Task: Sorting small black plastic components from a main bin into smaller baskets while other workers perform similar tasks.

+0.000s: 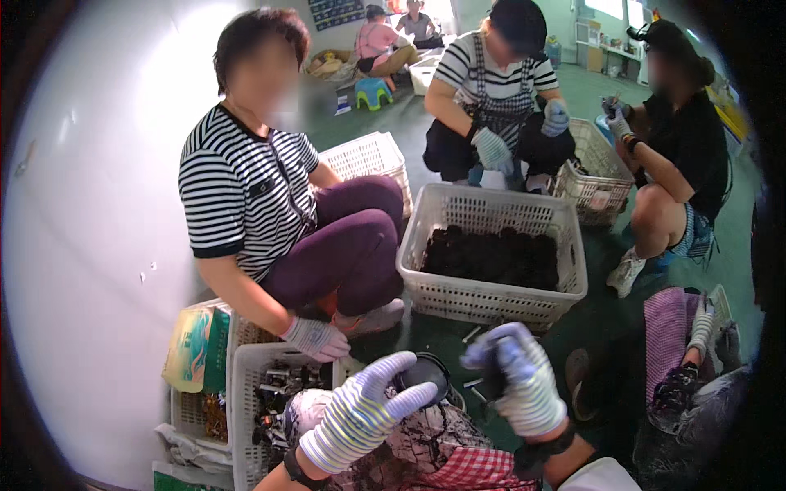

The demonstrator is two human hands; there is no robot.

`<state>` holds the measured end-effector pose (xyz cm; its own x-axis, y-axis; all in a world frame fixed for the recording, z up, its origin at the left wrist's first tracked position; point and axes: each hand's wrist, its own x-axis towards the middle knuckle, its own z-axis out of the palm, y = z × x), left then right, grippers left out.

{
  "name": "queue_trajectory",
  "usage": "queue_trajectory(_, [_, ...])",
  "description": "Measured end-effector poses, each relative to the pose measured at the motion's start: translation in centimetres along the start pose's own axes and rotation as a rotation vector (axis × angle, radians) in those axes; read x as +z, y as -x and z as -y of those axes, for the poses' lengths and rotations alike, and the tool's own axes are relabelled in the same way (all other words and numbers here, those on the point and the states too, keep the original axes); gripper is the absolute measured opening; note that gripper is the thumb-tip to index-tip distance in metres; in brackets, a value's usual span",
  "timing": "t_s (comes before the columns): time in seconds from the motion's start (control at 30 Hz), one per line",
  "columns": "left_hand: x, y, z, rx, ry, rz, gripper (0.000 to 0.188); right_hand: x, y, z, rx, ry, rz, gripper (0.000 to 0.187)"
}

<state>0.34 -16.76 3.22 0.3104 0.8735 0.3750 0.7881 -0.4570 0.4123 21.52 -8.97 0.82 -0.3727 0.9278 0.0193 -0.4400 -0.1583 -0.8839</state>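
My left hand, in a white and bluish striped glove, has its thumb and forefinger curved around a black round cup-like part above my lap. My right hand, gloved the same way, is raised just to the right of it. Its blue-tinted fingers are bent together and blurred by motion. Something dark shows below those fingers, but I cannot make out what it is. A red checked cloth lies over my lap under both hands.
A white crate with black parts stands ahead. To my left, another crate holds small metallic and black parts, beside a green and yellow box. Several people sit around, one gloved hand near the left crate. Small pale pieces lie on the green floor.
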Motion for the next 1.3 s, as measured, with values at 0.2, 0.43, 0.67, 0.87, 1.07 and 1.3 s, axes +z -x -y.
queue_trajectory(0.2, [2.0,-1.1,-0.1,0.192,0.023,0.028,0.052,2.5,0.7,-3.0,0.174,-0.374,0.033,0.027])
queue_trajectory(0.43, [2.7,-5.4,-2.3,0.222,0.076,-0.215,0.077,4.3,0.4,-2.5,-0.046,-0.353,-0.019,0.043])
queue_trajectory(0.67, [2.8,-9.4,2.0,0.1,0.43,-0.004,0.055,1.8,-2.2,-4.5,0.243,-0.282,0.085,0.056])
queue_trajectory(0.87, [3.5,-8.3,7.3,-0.671,1.693,-0.28,0.039,-6.6,-6.2,-4.0,0.099,-0.037,-0.046,0.03])
queue_trajectory(1.07, [3.1,-9.0,10.0,-0.921,1.88,-0.208,0.043,-28.8,-10.7,-21.9,0.31,-0.48,-0.688,0.006])
queue_trajectory(1.3, [5.0,-10.0,12.9,-0.888,1.777,-0.062,0.049,-45.7,-8.3,-38.0,0.383,1.261,-0.411,0.043])
